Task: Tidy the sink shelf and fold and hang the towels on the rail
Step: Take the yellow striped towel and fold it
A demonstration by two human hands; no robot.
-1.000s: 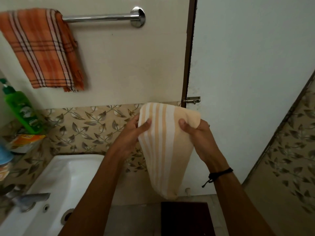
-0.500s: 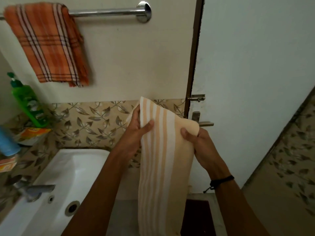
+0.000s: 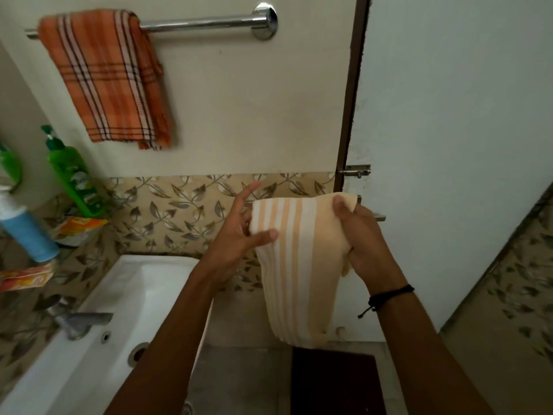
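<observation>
I hold a cream towel with pale orange and white stripes (image 3: 299,265) in front of me, folded over and hanging down. My right hand (image 3: 362,235) grips its top right corner. My left hand (image 3: 239,232) pinches its top left edge with the thumb in front, the other fingers spread behind. An orange checked towel (image 3: 104,79) hangs over the left part of the chrome rail (image 3: 197,23) on the wall above. The right part of the rail is bare.
A white sink (image 3: 89,339) with a metal tap (image 3: 77,320) lies at the lower left. On the tiled shelf stand a green pump bottle (image 3: 71,175), a blue-and-white tube (image 3: 27,232) and orange packets (image 3: 77,229). A door (image 3: 449,145) with a latch stands to the right, a dark mat (image 3: 335,381) on the floor.
The towel hung long half a second ago; now it is doubled up shorter. My left hand has opened its fingers and shifted to the left edge. The view has swung right and down.
</observation>
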